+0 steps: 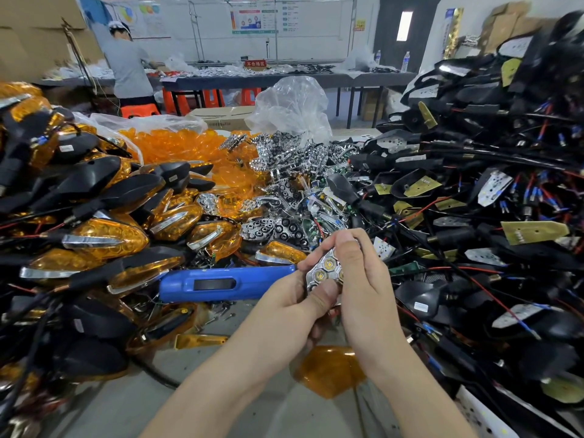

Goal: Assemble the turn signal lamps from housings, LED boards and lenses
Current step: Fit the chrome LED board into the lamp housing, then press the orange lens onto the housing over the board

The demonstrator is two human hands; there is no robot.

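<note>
Chrome, faceted and set with yellowish LED spots, the reflector [325,269] sits low in the middle of the view, held just above the grey table [240,406] between both hands. The left hand [290,305] grips it from below and from the left, thumb pressed flat across its lower face and fingers curled round the back. The right hand [363,279] closes over its top and right edge, fingers bent down onto it. Whatever lies behind the reflector is hidden by the palms. Directly under the hands a single amber lens [330,371] lies on the table. Just left of the hands is a blue tool [221,283] with a dark slot in its body, lying on its side. Further left rises a pile of finished lamps [104,235], with black housings, amber lenses and chrome trim. Beyond the hands lies a heap of loose chrome reflectors [284,172], and behind and to the left of it a mound of loose amber lenses [177,147]. A crumpled clear plastic bag [290,105] stands at the back of that heap. The right side is filled by a high stack of black housings [474,184] with red and blue wires and pale boards. At the back of the room a person [129,67] in grey stands at a long table [284,79], with orange stools [139,109] beside it.
</note>
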